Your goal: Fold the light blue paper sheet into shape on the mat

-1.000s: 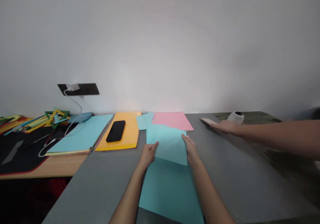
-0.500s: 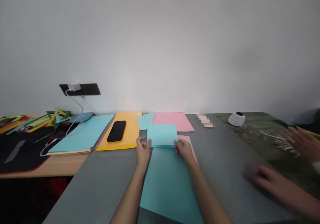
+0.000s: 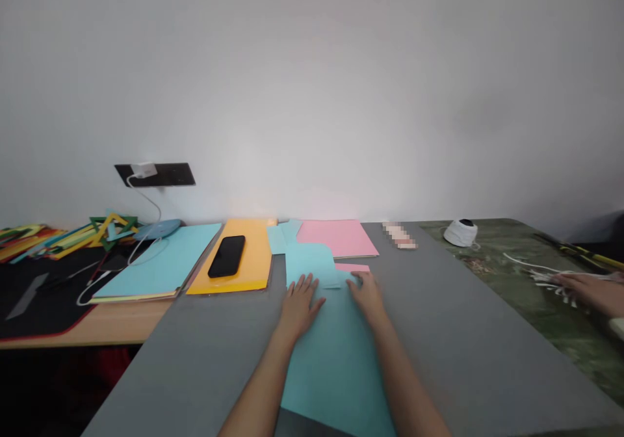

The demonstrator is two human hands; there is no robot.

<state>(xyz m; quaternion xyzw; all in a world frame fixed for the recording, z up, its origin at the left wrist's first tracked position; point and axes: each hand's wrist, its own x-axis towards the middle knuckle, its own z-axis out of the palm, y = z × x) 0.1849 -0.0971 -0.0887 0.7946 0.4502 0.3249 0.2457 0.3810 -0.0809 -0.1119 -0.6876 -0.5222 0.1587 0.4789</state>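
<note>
Fingers spread, my left hand (image 3: 301, 304) lies flat over the lower left edge of a smaller light blue paper (image 3: 308, 263), whose right side curls up. Below it stretches a long light blue sheet (image 3: 336, 359) on the grey table. My right hand (image 3: 366, 296) rests on that sheet's upper right side, fingers apart, holding nothing. A strip of pink paper (image 3: 353, 268) peeks out beyond its fingertips. Small light blue pieces (image 3: 284, 234) and a pink sheet (image 3: 336, 237) lie farther back.
A phone (image 3: 227, 256) lies on an orange folder (image 3: 205, 285) at left, beside a stack of light blue paper (image 3: 160, 261). On the right, a co-worker's hand (image 3: 592, 292) is near white strings (image 3: 556, 281); a white thread spool (image 3: 461, 233) stands behind.
Both my hands have let go of the smaller paper's lower corners. My left hand has moved right and flattened on it; its right side now curls. The co-worker's nearer hand has left the view.
</note>
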